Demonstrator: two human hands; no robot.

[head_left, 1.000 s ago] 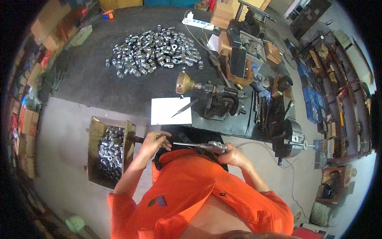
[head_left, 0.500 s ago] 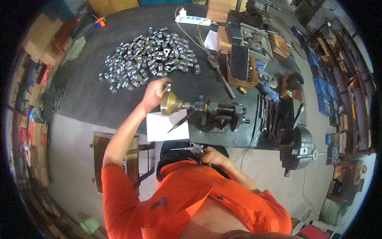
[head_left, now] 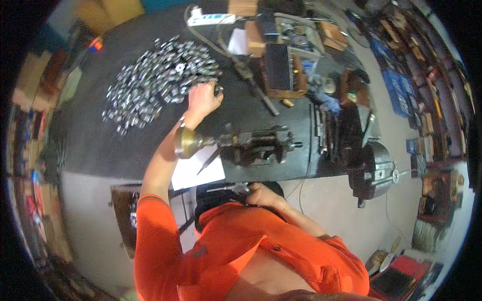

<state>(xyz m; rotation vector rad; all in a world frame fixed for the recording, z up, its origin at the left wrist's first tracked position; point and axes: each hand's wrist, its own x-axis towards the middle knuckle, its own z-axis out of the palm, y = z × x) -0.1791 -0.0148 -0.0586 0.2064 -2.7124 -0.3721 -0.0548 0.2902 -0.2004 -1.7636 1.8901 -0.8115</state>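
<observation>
My left hand (head_left: 203, 98) reaches over the workbench to the near right edge of a pile of shiny metal fittings (head_left: 155, 80). Its fingers are closed around one metal fitting (head_left: 218, 90), partly hidden by the hand. Beneath my left forearm's path lies the bench fixture (head_left: 261, 143), a dark horizontal shaft assembly with a brass-coloured cup-shaped head (head_left: 187, 143) at its left end, beside the forearm. Close to my body, below the bench edge, my right hand (head_left: 263, 194) grips a silver air blow gun (head_left: 241, 188) whose thin nozzle points left.
White paper (head_left: 211, 170) lies under the fixture, with a dark pointed tool across it. Farther right are a long-handled wrench (head_left: 256, 85), an open cardboard box (head_left: 286, 93), blue rags (head_left: 326, 103) and a bench vise (head_left: 374, 175). A power strip (head_left: 213, 19) sits at the back.
My left hand has moved from the brass-coloured head forward to the edge of the pile. The whole view has shifted and blurred a little. My right hand keeps hold of the air blow gun.
</observation>
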